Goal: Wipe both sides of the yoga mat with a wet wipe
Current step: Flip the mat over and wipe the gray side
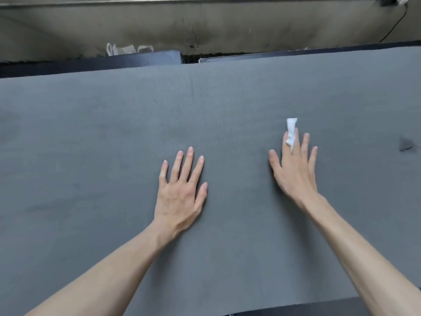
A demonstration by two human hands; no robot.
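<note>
A grey yoga mat [114, 133] lies spread flat and fills most of the head view. My left hand [180, 192] rests palm down on the middle of it, fingers straight and spread, holding nothing. My right hand [293, 169] lies flat on the mat further right, fingers straight. A small folded white wet wipe [291, 131] is pinched between its index and middle fingers and sticks out past the fingertips onto the mat.
A darker mat [136, 61] shows beyond the far edge and again at the near edge [296, 309]. White bag handles [123, 49] lie behind it on the stained concrete [205, 26]. A black cable [396, 26] runs at top right. A dark dent [406, 144] marks the mat's right side.
</note>
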